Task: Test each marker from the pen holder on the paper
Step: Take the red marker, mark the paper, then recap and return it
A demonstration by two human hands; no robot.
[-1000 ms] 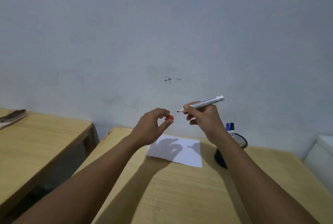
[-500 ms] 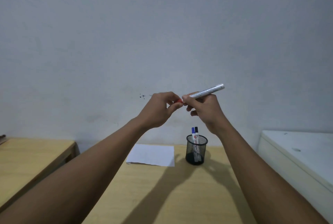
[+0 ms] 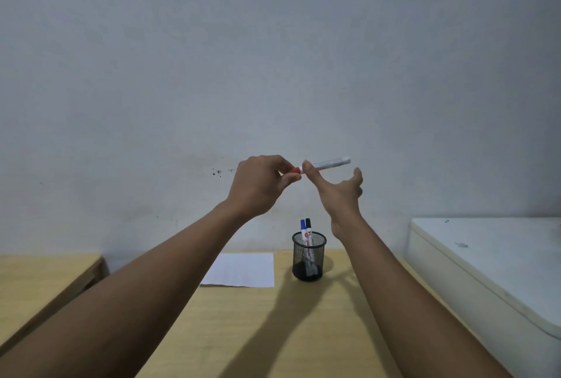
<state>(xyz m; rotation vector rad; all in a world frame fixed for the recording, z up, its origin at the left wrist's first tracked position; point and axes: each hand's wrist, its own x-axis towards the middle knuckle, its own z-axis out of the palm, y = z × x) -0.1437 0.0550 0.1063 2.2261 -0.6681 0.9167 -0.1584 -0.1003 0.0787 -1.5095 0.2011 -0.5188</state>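
Note:
A white marker (image 3: 329, 163) with a red cap (image 3: 295, 170) is held up in front of the wall. My left hand (image 3: 261, 184) pinches its capped end. My right hand (image 3: 338, 192) is spread open just under the barrel, with only the thumb near it. Below, a black mesh pen holder (image 3: 309, 256) stands on the wooden table (image 3: 258, 332) with a blue marker (image 3: 303, 225) and a black marker (image 3: 308, 223) upright in it. A white sheet of paper (image 3: 241, 269) lies to the holder's left.
A second wooden table (image 3: 39, 280) stands at the left across a gap. A white box-like surface (image 3: 491, 268) flanks the table on the right. A plain grey wall is close behind.
The red cap went from my left fingers onto the marker's tip. My right hand opened and let go of the barrel; my left hand now holds the marker. The view swung left.

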